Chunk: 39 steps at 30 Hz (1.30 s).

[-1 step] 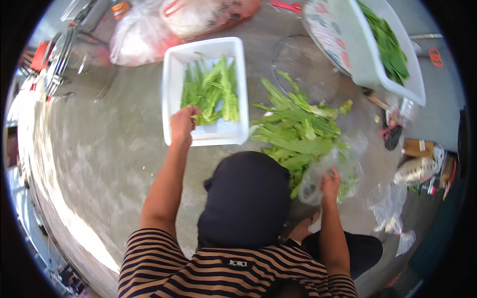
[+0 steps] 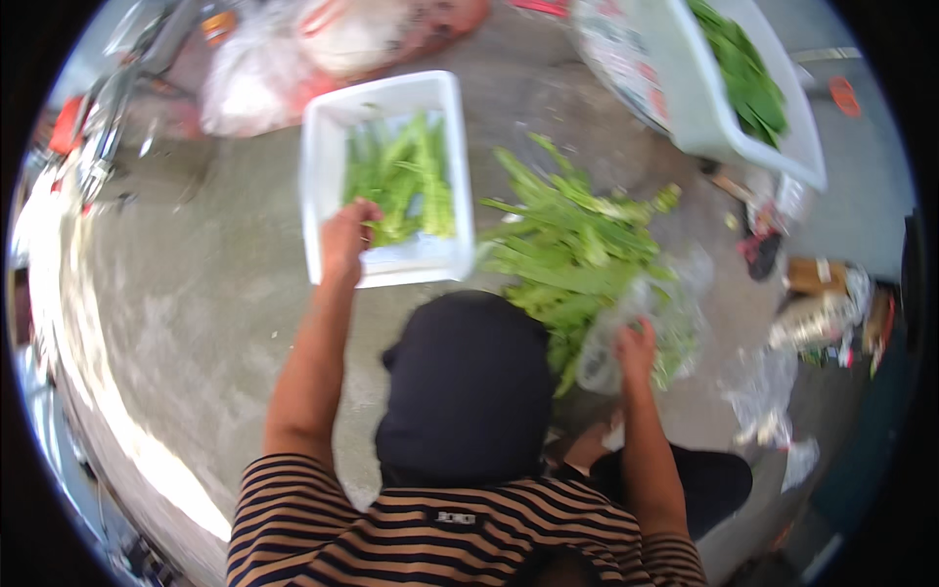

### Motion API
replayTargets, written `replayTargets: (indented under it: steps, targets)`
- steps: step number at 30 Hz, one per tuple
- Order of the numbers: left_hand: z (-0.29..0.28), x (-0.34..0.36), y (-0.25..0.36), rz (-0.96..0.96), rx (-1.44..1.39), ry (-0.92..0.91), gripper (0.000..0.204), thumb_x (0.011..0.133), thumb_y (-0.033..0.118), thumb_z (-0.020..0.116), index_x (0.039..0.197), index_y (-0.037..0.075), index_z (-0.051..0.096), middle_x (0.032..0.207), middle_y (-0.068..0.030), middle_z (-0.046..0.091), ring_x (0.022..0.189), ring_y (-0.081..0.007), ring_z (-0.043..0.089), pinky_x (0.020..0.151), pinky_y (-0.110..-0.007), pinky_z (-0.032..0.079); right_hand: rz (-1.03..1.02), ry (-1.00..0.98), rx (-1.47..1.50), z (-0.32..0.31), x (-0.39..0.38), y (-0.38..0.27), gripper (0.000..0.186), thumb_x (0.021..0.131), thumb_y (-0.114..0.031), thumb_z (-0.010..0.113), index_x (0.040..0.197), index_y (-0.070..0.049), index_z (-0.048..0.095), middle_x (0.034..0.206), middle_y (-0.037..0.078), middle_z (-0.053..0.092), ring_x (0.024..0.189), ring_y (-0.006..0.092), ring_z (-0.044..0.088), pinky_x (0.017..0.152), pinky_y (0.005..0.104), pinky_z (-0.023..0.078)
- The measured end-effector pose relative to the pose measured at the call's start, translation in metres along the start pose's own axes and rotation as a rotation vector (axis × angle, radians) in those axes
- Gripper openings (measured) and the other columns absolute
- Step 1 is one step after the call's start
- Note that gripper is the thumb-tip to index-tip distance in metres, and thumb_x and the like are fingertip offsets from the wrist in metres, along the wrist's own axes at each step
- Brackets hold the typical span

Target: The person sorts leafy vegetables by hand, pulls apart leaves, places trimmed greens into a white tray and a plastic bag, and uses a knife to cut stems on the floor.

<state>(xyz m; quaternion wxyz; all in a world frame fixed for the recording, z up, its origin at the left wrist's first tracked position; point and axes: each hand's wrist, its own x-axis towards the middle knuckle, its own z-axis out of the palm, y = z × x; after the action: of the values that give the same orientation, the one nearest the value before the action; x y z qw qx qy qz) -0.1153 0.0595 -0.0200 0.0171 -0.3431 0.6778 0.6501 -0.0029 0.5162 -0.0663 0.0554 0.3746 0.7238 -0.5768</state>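
My left hand (image 2: 349,238) reaches over the near left part of a white plastic tub (image 2: 461,176), fingers closed on the end of a long-leaf lettuce piece (image 2: 377,232). More lettuce leaves (image 2: 416,171) lie lengthwise inside the tub. On the floor to its right spreads a loose pile of long, light green lettuce leaves (image 2: 577,254). At that pile's near right edge my right hand (image 2: 637,350) is closed over a clear plastic bag (image 2: 599,357) with greens in and under it. What its fingers grip is hidden. The picture is slightly blurred.
A larger white tub (image 2: 719,108) with dark green leaves stands at the far right, beside a patterned round tray (image 2: 621,59). Filled plastic bags (image 2: 377,34) sit at the far side. An empty-looking clear bag (image 2: 763,391) and a small carton (image 2: 815,275) lie right.
The whole view has shifted slightly, so everything sits a little further left. Both hands keep nearly the same places at the tub and the bag.
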Motion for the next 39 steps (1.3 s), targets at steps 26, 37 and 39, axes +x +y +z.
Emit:
replayTargets:
  steps: [26, 37, 39]
  targets:
    - [0.347, -0.180, -0.001, 1.120, 1.353, -1.112, 0.026, 0.073, 0.019, 0.058, 0.098, 0.012, 0.063, 0.095, -0.0117, 0.061, 0.094, -0.0296, 0.056, 0.078, -0.038, 0.047, -0.123, 0.656, 0.559, -0.110, 0.026, 0.005, 0.006, 0.068, -0.001, 0.055, 0.073, -0.002, 0.057, 0.062, 0.000, 0.051, 0.059, 0.0105, 0.049, 0.053, 0.0237, 0.040]
    - [0.390, -0.212, 0.062, 1.362, 0.657, -0.902, 0.052, 0.069, 0.024, 0.069, 0.117, 0.014, 0.051, 0.111, -0.0074, 0.052, 0.099, -0.0280, 0.050, 0.079, -0.037, 0.047, -0.170, 0.212, -0.270, -0.098, 0.043, -0.006, 0.045, 0.073, -0.027, 0.067, 0.109, -0.003, 0.058, 0.088, 0.011, 0.062, 0.063, 0.0146, 0.059, 0.060, 0.0253, 0.047]
    - [0.398, -0.221, 0.048, 1.302, 0.595, -0.858, 0.056, 0.069, 0.023, 0.070, 0.119, 0.013, 0.048, 0.116, -0.0085, 0.050, 0.102, -0.0288, 0.049, 0.079, -0.036, 0.047, 0.220, 0.615, -0.043, -0.131, 0.070, 0.053, 0.055, 0.069, -0.033, 0.071, 0.115, -0.008, 0.057, 0.090, 0.010, 0.063, 0.064, 0.0172, 0.059, 0.061, 0.0284, 0.049]
